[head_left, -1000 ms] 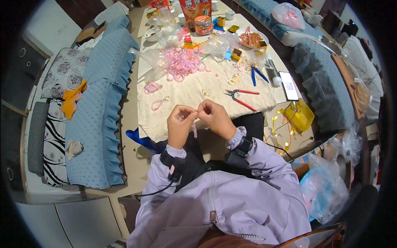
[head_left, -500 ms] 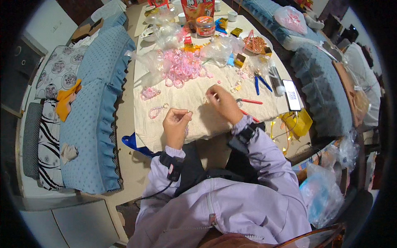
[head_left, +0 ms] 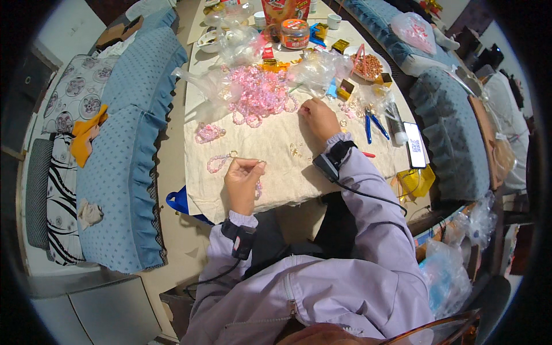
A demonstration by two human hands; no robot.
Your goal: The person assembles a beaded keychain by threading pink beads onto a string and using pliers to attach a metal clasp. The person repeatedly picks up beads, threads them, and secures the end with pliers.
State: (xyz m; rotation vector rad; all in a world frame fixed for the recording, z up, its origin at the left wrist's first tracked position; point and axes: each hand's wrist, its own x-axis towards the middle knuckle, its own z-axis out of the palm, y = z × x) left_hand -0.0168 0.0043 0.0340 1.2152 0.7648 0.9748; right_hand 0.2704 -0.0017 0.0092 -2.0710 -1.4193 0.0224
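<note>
- Beaded loop on cloth, slanting, its ring end pointing away and right
- Left hand pinching bead strand, long axis running from fingertips toward the person
- Right hand beside pink bead pile, fingertips bunched; cannot tell if holding anything

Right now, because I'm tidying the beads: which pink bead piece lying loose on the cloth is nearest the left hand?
The single loop with a gold-coloured ring, left of the left hand; the small bundle and large heap lie farther away.
</note>
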